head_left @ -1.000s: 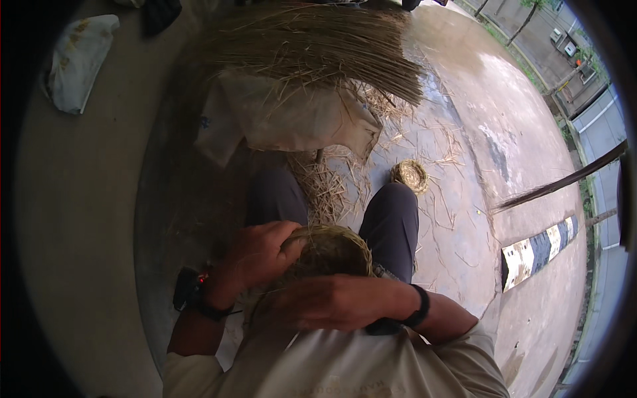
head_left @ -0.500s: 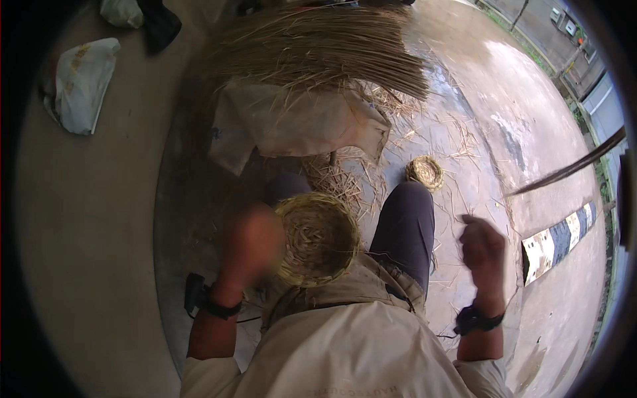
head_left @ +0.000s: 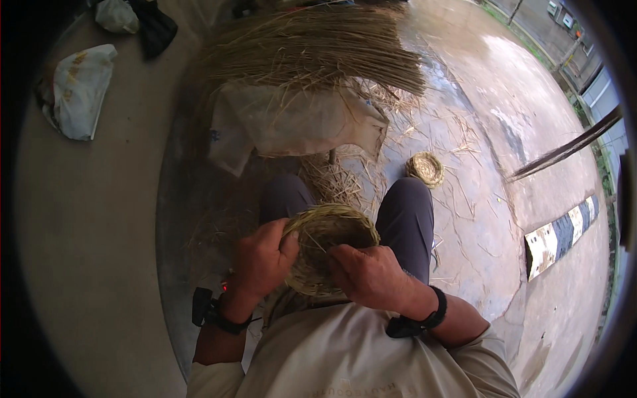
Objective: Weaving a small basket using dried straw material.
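A round woven straw basket (head_left: pixel 310 273) sits in my lap, its opening tilted up toward me. My left hand (head_left: pixel 264 257) is closed on the left side of its rim, with the thumb over the edge. My right hand (head_left: pixel 371 275) reaches across the near right side of the basket, and its fingers are pinched together over the opening. Whatever lies between those fingertips is hidden, though a thin pale strand shows close to them. The hand covers part of the basket's inside and its right wall.
Beyond my knees, a big bundle of straw stalks (head_left: pixel 312 50) lies over a pale sack cloth (head_left: pixel 292 123). Straw scraps (head_left: pixel 342 184) litter the floor. A smaller straw basket (head_left: pixel 424 170) stands past my right knee. White plastic bag (head_left: pixel 83 93) at far left; striped strip (head_left: pixel 563 232) at right.
My right hand has come in from the far right to the basket's opening. The left hand, blurred before, now grips the rim. The basket has shifted slightly right and tilted.
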### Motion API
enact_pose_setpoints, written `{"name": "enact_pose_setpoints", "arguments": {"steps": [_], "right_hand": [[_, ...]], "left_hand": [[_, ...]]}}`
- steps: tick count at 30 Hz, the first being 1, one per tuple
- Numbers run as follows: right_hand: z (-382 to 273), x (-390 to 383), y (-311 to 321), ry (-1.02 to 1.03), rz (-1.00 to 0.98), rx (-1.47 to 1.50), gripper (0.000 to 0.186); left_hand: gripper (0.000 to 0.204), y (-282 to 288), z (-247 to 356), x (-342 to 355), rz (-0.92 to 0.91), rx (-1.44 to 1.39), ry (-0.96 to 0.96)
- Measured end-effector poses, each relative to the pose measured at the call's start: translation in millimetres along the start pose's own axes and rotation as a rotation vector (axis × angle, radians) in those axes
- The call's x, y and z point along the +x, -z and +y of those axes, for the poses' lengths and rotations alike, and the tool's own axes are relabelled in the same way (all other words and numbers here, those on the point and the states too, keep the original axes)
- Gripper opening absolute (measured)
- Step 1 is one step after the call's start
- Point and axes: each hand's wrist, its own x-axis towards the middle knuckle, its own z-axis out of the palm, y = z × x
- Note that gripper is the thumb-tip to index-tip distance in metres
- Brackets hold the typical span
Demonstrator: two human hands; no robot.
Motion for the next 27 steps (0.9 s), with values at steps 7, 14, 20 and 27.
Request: {"name": "enact_pose_setpoints", "arguments": {"steps": [7, 14, 20, 27], "right_hand": [[10, 3, -14, 0.01, 0.035, -0.035, 0.016], [17, 26, -33, 0.006, 0.063, 0.103, 0.013], [4, 28, -7, 0.03, 0.014, 0.172, 0.01], [-4, 41, 33, 0.071, 0.137, -0.056, 0.014]], "left_hand": [[0.022, -5, 6, 4, -0.018, 0.075, -0.033], [0.026, -18, 1, -8, 0.003, 0.061, -0.043], [0.033, -5, -3, 3, -0.031, 0.173, -0.095], [0.036, -2, 3, 12, -0.105, 0.254, -0.321]]}}
